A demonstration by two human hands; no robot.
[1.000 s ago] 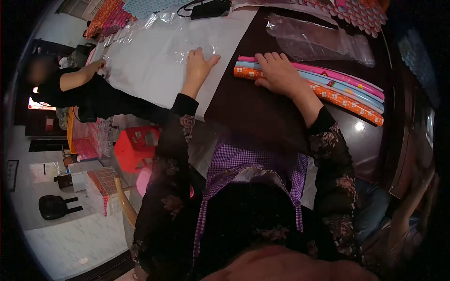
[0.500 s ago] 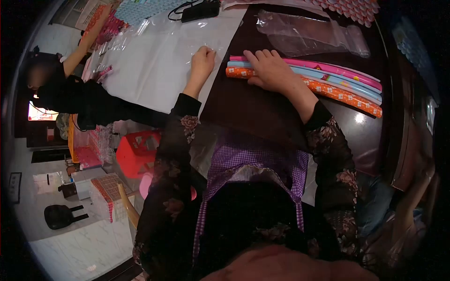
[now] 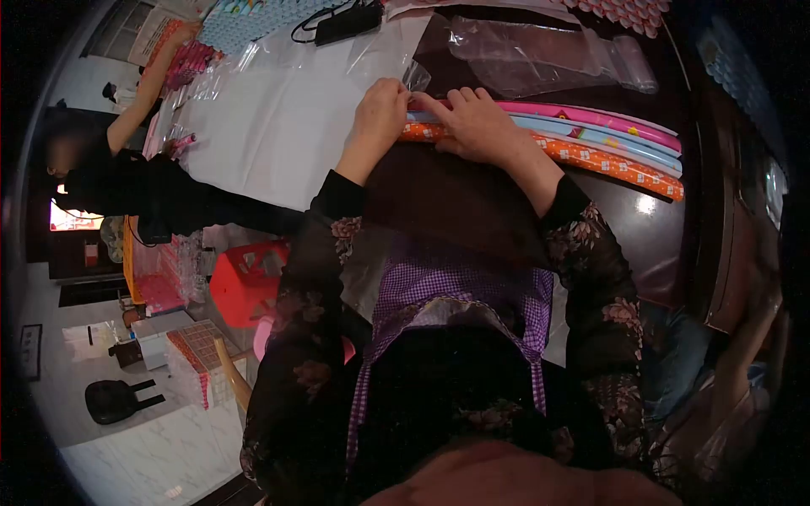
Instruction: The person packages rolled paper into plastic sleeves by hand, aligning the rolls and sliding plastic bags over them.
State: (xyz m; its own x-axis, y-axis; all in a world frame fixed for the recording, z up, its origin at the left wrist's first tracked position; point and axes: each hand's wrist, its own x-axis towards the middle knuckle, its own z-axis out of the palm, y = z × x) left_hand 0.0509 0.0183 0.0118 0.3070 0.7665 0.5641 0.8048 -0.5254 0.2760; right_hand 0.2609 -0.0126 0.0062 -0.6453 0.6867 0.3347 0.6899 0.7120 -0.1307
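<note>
Several rolls of patterned wrapping paper lie side by side on the dark tabletop, among them a pink roll [image 3: 620,126], a light blue roll [image 3: 603,143] and an orange roll with white marks [image 3: 607,164]. Across their left part lies my right hand [image 3: 485,126], its fingers wrapped over them and its thumb on the near side. My left hand [image 3: 377,122] is closed at the left ends of the rolls, fingertips close to the right hand's. Clear plastic film [image 3: 415,78] shows at its fingers; the roll ends are partly hidden behind the hands.
A clear plastic sleeve [image 3: 531,59] lies behind the rolls. White sheeting [image 3: 278,126] covers the table's left part, with a black pouch [image 3: 348,24] at the back. At left, a person in black [image 3: 169,190] reaches over the table. A red stool [image 3: 245,282] stands below.
My left hand has moved right to the roll ends, bringing clear film with it. The right hand stays on the rolls, which sit slightly further left in view.
</note>
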